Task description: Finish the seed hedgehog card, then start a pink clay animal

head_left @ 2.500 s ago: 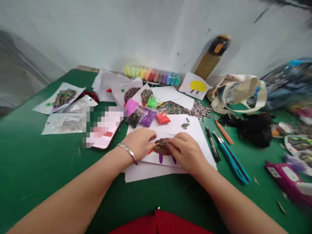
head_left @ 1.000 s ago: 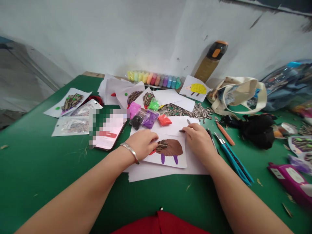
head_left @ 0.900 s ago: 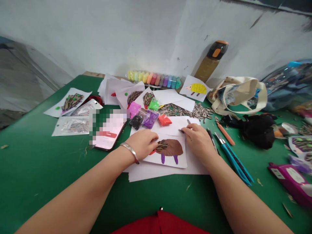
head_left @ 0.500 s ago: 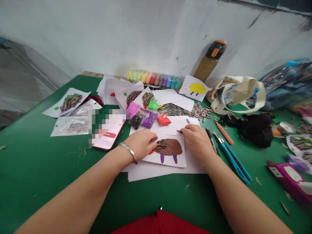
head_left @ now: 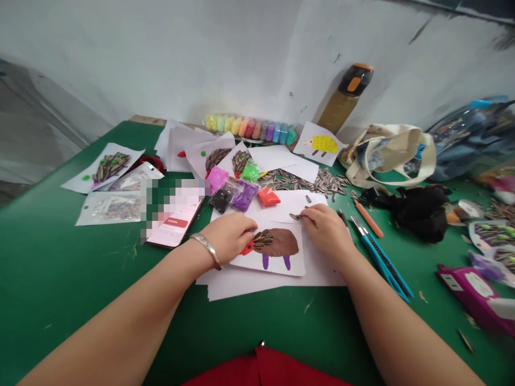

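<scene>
Seed just beyond the brown body's upper right edge
Right hand [head_left: 326, 230] pinches a sunflower seed [head_left: 295, 216], lengthwise toward the brown clay body [head_left: 281, 243]; left hand [head_left: 230, 236] fingers press flat at its left end.

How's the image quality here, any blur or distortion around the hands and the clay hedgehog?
Head view: the left hand, right hand and clay hedgehog are fairly sharp in soft, even light; the purple packet at the right edge is smeared, and the table edge curves.

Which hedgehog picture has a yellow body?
The yellow hedgehog picture by the wall, beside the bottle; the hedgehog under the hands is brown, others are covered in seeds.
</scene>
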Tool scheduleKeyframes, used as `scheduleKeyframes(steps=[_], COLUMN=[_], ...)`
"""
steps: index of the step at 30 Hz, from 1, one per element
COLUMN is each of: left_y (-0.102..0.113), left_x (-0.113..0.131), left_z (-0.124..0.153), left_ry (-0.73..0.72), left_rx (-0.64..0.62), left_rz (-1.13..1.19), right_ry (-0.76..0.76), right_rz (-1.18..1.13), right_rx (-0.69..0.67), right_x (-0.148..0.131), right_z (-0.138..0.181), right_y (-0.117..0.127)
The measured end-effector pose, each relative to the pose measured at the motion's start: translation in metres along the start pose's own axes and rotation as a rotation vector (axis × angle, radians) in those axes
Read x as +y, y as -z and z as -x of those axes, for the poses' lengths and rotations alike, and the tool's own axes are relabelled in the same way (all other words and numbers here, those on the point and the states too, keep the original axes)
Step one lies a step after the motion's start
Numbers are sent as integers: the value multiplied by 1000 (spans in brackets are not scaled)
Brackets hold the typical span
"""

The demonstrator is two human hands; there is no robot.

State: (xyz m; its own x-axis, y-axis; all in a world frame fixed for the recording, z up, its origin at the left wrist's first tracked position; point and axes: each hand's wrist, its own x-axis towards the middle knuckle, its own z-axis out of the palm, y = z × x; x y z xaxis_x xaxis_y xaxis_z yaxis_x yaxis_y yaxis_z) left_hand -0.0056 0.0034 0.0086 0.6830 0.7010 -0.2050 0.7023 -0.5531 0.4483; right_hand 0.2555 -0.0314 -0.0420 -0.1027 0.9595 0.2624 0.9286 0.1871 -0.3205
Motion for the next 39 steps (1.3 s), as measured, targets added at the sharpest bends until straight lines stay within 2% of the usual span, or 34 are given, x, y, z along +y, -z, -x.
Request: scheduleKeyframes(steps=[4,7,10,14,25,34,39], left_y=[1,2,1,0,1,1,1], left_x=[0,0,0,-1,0,0,1], left_z=[0,0,0,0,0,0,0], left_ry=[-12,-16,-27,-32,-20,-23,-19], left_rx=[-12,-20,-25,-12,-27,-34,-26], left_rz=[10,-1,-24,-26,-25,-33,-42], right_ry=[-88,-122,-46,114,225,207,245], right_rz=[-47,-188,-358,-526,-526,-466,-394], right_rx=[64,75,-5,-135,-245,-255,-224], right_x=[-5,-20,-44,-69,-76,-74,-76], right_z=[2,8,16,22,23,24,21], right_y=[4,14,21,19,13,12,10])
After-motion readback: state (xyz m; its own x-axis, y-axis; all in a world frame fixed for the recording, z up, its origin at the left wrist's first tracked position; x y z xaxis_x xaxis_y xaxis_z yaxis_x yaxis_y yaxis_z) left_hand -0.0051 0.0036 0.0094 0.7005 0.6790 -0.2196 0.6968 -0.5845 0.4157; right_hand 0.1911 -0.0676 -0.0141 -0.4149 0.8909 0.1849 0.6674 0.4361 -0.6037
